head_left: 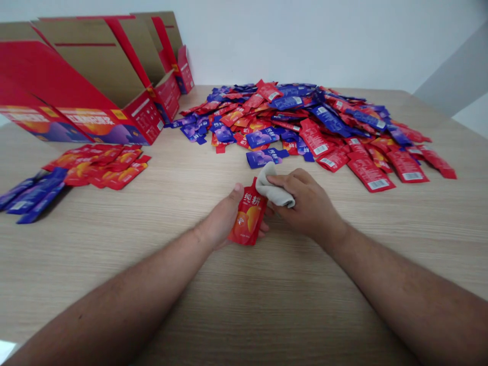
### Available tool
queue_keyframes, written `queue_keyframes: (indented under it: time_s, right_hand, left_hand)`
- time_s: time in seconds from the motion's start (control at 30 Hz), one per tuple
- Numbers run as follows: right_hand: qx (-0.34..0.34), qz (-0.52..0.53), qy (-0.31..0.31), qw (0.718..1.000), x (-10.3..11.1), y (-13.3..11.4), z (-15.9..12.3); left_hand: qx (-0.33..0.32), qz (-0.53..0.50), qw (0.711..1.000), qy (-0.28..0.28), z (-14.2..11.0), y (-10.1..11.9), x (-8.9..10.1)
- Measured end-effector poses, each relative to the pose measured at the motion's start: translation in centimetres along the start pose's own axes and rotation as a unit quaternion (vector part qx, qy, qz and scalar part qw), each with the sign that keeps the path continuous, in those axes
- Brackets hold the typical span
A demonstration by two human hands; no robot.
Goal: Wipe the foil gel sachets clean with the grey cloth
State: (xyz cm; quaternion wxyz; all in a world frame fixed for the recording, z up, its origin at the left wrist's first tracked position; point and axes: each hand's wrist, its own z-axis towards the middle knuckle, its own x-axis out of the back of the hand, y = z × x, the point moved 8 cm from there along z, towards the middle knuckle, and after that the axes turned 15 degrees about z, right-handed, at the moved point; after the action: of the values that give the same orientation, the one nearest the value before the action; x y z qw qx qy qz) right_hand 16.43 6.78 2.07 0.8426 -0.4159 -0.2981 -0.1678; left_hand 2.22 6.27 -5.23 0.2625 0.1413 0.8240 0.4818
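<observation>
Holds red pouch [248,216] clamped in left hand [224,216], seemingly to steady it against grey cloth [273,190] pinched in right hand [307,203].

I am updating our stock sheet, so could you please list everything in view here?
held pouch: one, red, front centre
cloth: one, pale grey, at the held pouch's upper right
large pouch pile: too many to count, red and blue, back centre to right
boxes: at least three, red, brown inside, back left
red pouches: several, left
blue pouches: at least three, far left
table: one, light wood
wall: whitish, behind
forearms: two, bare
left hand: one, holding pouch
right hand: one, holding cloth
</observation>
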Motion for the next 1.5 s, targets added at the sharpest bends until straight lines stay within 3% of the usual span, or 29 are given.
queue_keyframes:
  time_s: [0.1, 0.27, 0.4, 0.57, 0.77, 0.93, 1.03, 1.13, 1.23, 1.5]
  right_hand:
    - [-0.003, 0.003, -0.032, 0.999, -0.6, -0.2, -0.1]
    - [-0.008, -0.002, -0.003, 1.000, -0.2, -0.3, -0.2]
    - [0.005, 0.006, -0.056, 0.998, -1.1, -0.6, -0.2]
    - [-0.013, 0.008, 0.000, 1.000, -0.1, 0.4, 0.1]
    - [-0.013, 0.005, -0.041, 0.999, -1.2, 0.0, -0.2]
    - [-0.050, 0.006, 0.075, 0.996, 1.4, 3.0, 0.6]
    - [-0.045, 0.010, 0.112, 0.993, 2.4, 2.7, 0.6]
    - [0.012, 0.004, 0.052, 0.999, 1.3, 0.0, 0.3]
    - [0.002, 0.005, -0.027, 1.000, -0.4, -1.1, -0.2]
    - [-0.015, -0.005, -0.035, 0.999, -0.7, -0.5, -0.1]
  left_hand:
    - [0.020, 0.004, 1.000, 0.016, 0.0, -0.2, 0.2]
    - [0.026, -0.017, 0.999, 0.034, 0.0, 0.1, 0.2]
    - [0.024, -0.012, 0.999, 0.026, 0.0, 0.0, 0.1]
    - [0.019, -0.021, 0.999, 0.023, -0.1, 0.3, 0.1]
    - [0.040, -0.004, 0.998, 0.043, -0.1, 0.1, 0.2]
    - [0.015, -0.038, 0.999, 0.007, -0.1, 0.6, -0.2]
    - [0.003, -0.050, 0.999, 0.001, -0.1, 0.8, -0.2]
    - [0.005, -0.053, 0.999, 0.010, -0.1, 0.6, -0.1]
    - [0.032, -0.022, 0.999, 0.024, -0.1, 0.2, 0.0]
    - [0.026, 0.002, 0.999, 0.037, -0.1, 0.4, 0.0]
